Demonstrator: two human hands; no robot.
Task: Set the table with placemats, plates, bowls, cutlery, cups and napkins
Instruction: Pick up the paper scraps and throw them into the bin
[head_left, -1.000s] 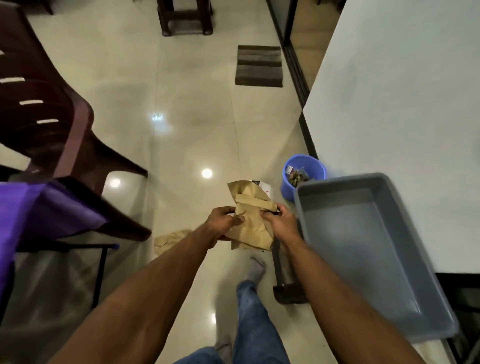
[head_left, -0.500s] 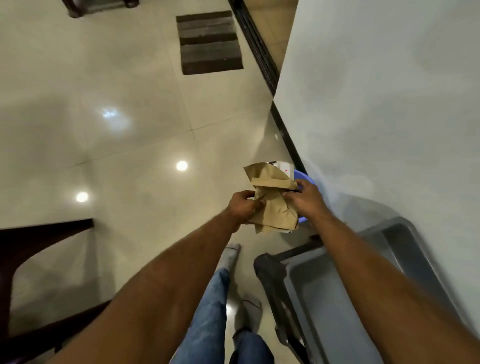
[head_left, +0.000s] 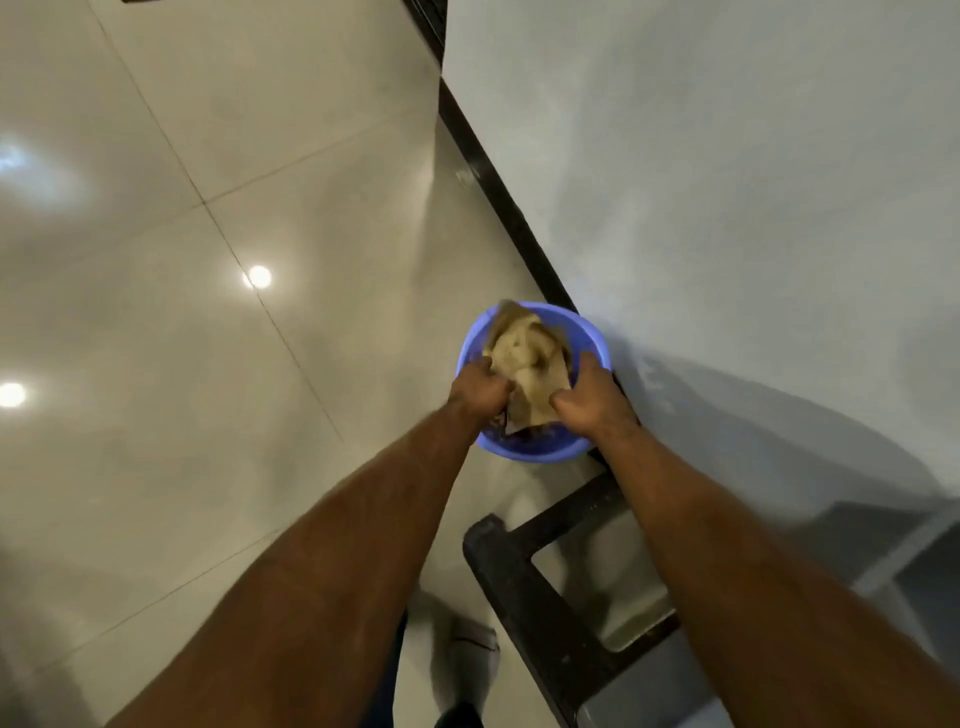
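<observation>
A crumpled brown paper bag (head_left: 527, 369) sits inside the mouth of a small blue plastic bin (head_left: 535, 451) on the floor by the wall. My left hand (head_left: 478, 389) grips the bag's left edge, fingers curled round the paper. My right hand (head_left: 584, 397) holds its right side, with the fingers curled over the paper near the bin's rim. Both forearms reach down from the lower part of the view. The bin's other contents are mostly hidden under the bag.
A white wall (head_left: 727, 182) with a black skirting (head_left: 498, 182) runs along the right. A black stand frame (head_left: 524, 582) stands just behind the bin, carrying a grey tray (head_left: 924, 571) at the right edge. Glossy tiled floor (head_left: 182, 364) spreads to the left. My feet show below.
Both hands have carried the brown paper bag forward and down into the blue bin. The view has swung closer to the wall, and the chair and mat have left the frame.
</observation>
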